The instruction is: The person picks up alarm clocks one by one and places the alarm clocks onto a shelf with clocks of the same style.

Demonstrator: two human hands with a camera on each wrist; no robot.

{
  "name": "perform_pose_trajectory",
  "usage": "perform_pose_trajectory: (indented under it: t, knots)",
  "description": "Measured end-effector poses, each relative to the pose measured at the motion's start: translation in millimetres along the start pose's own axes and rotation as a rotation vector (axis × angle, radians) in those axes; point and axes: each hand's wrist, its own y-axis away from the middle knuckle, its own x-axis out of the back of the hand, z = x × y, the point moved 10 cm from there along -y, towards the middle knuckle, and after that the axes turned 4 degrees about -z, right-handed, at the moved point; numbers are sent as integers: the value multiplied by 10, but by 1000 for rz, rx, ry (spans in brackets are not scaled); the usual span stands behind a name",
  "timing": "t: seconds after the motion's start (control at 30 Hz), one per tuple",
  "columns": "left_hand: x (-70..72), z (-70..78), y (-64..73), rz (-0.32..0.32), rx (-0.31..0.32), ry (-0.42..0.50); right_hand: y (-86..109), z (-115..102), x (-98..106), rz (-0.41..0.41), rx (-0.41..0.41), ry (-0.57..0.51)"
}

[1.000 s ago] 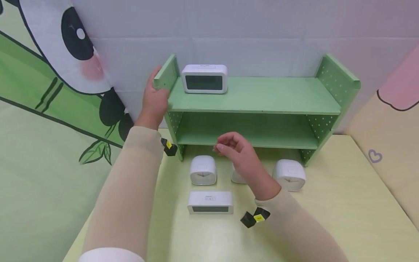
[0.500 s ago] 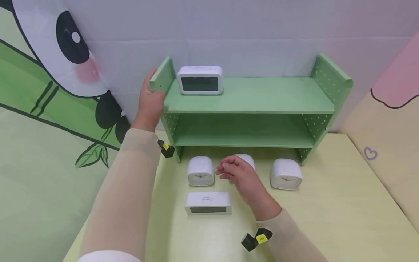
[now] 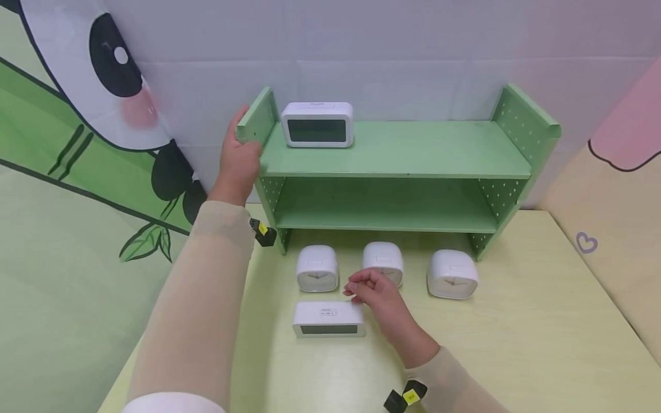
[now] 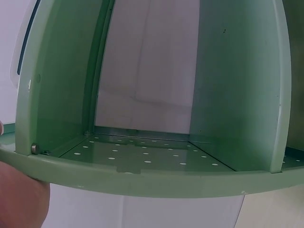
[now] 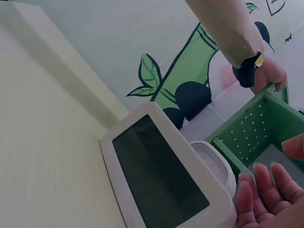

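My left hand grips the upper left side panel of a green two-tier shelf, thumb in front and fingers behind. In the left wrist view, part of that hand shows at the panel's edge. My right hand, fingers loosely curled and holding nothing, hovers by the right rear corner of a white digital clock lying low on the table. The right wrist view shows its fingers beside the digital clock's dark screen. Another white digital clock stands on the top shelf, at its left.
Three white analog clocks sit in front of the shelf: a left one, a middle one partly behind my right hand, and a right one. All are on a pale wooden table. A printed cloth backdrop hangs behind.
My right hand has come down and toward me, from in front of the lower shelf to beside the digital clock on the table. The left hand keeps its grip.
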Motion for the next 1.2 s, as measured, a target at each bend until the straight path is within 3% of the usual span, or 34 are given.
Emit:
perform_pose_trajectory:
  t: [0.17,0.33,0.6,1.2]
  knots:
    - [-5,7,2,-2,-3,5,40,22,58,70,60,38]
    - [2,15,-1,-4,-10,11,89,71,80,87,85,88]
    - [-10,21,5,-5,-12,19,131,254,139,67,45,158]
    - [-5,15,11,-7,5,-31,164,505,206,-170,153,230]
